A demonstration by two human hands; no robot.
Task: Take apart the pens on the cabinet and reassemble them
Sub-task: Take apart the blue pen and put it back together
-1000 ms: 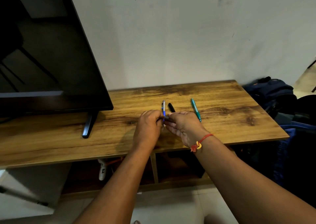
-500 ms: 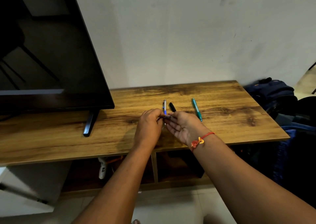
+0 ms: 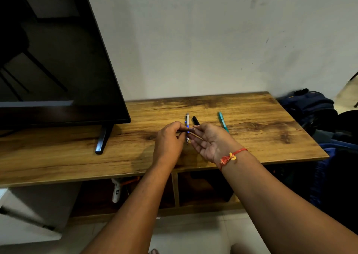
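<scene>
Grip: both hands meet at the centre of the frame over the cabinet (image 3: 251, 141); the left hand (image 3: 169, 140) is curled closed around one end of a thin dark pen piece (image 3: 190, 130), and the right hand (image 3: 210, 140) pinches the other end with thumb and first finger, its other fingers spread.
Change: compared with a second ago, the right hand has turned palm-up and opened its lower fingers; the pinch stays in place.
Meaning: I judge this is a twist or pull in progress, so the pen in hand is only partly worked. If it comes apart or goes together I cannot tell.
Pens on the top: a white and blue pen (image 3: 187, 121) and a black pen (image 3: 195, 120) lie just behind the hands; a teal pen (image 3: 222, 121) lies to the right, apart.
Containers: the open compartments (image 3: 203, 188) under the top are dark; the left one holds a white object (image 3: 116, 190), not clear what.
</scene>
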